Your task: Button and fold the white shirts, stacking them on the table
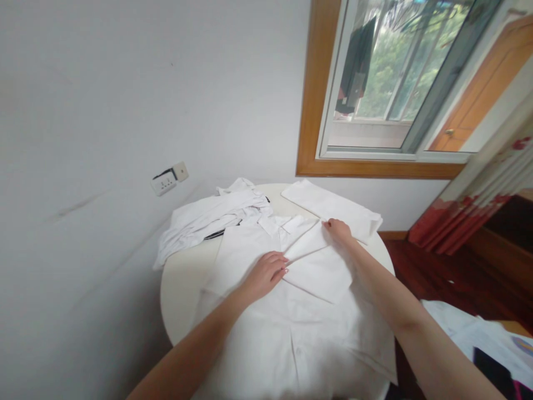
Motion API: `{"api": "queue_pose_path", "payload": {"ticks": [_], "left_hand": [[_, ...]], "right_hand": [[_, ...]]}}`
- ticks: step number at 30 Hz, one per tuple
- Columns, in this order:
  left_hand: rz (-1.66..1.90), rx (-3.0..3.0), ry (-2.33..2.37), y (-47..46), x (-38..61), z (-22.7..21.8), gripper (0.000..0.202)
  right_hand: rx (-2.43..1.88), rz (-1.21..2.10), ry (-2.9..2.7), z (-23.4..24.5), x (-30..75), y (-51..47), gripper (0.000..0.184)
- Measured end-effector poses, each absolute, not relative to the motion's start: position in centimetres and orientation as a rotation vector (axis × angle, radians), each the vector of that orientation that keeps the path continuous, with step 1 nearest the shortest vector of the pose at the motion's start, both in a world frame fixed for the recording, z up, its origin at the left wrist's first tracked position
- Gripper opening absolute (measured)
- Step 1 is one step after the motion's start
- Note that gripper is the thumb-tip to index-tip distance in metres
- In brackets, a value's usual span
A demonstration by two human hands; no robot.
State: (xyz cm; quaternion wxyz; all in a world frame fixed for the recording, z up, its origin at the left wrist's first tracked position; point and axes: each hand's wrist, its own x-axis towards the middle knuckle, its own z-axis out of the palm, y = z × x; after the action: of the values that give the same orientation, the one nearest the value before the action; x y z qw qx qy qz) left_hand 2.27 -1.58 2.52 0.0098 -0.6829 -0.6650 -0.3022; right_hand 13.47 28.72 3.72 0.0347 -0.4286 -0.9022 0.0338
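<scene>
A white shirt (266, 328) lies spread on a round white table (183, 278), collar away from me. One sleeve (316, 266) is folded across its chest. My left hand (266, 272) rests flat on the shirt's middle with fingers stretched out, touching the edge of the folded sleeve. My right hand (338, 230) grips the sleeve's far corner near the shoulder, fingers curled on the cloth.
A crumpled pile of white garments (212, 219) lies at the table's back left. A folded white piece (333, 208) lies at the back right. A wall socket (169, 178) is on the left wall, a window (395, 83) behind, a red-patterned curtain (478, 194) to the right.
</scene>
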Motion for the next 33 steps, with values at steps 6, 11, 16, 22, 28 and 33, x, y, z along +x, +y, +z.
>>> {"api": "queue_pose_path", "payload": {"ticks": [6,11,16,22,28,33], "left_hand": [[-0.925,-2.129,-2.074,-2.2,0.4,2.5,0.019],[-0.939,-2.16,-2.069,-2.6,-0.9,2.2,0.02],[-0.957,-2.16,-2.106,-2.6,-1.1,1.9,0.017],[-1.03,-2.155,-2.084,-2.3,-1.0,1.5,0.016],[-1.058,-2.136,-2.066,-2.4,-0.9,1.4,0.014],[-1.059,-2.135,-2.077,-2.4,-0.9,1.4,0.014]], "right_hand": [[-1.343,0.083,-2.765,3.2,13.9,29.4,0.042],[-1.383,-0.098,-2.7,2.1,14.4,28.5,0.052],[-1.354,-0.131,-2.688,2.2,14.2,28.5,0.052],[-1.416,0.019,-2.705,3.6,12.7,29.7,0.058],[-1.375,-0.014,-2.705,3.2,11.7,29.5,0.043],[-1.266,-0.223,-2.685,2.7,12.0,28.3,0.038]]}}
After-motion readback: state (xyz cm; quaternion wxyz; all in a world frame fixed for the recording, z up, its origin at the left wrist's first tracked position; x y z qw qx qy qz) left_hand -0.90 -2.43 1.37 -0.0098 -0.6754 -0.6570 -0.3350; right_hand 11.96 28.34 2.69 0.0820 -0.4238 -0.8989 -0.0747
